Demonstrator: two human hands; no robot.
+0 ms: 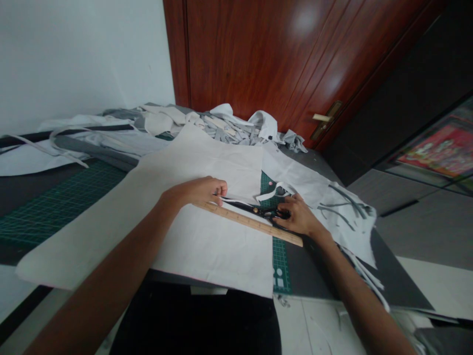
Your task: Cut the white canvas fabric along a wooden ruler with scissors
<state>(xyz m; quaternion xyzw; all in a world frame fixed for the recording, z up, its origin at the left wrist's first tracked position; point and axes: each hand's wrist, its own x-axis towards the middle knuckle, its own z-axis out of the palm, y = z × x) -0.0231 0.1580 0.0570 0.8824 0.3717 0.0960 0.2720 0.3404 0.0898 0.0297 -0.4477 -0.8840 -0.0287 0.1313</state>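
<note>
A large piece of white fabric [221, 256] lies over the table, with a slit running in from its right edge. My right hand [295, 214] is closed round the handles of black scissors [255, 210], whose blades point left into the slit. At the slit's left end, my left hand [211, 191] pinches the fabric's cut edge near the blade tips. Just below the scissors a wooden ruler [254, 224] rests slantwise on the fabric. A narrow white strip [275, 191] curls up beside my right hand.
Scrap fabric [229, 125] is heaped at the back, before a brown door [251, 59]. Green cutting mats [66, 202] show beneath the fabric. White cloth with grey strips [342, 217] lies at the right. More folded cloth [107, 145] is at the left.
</note>
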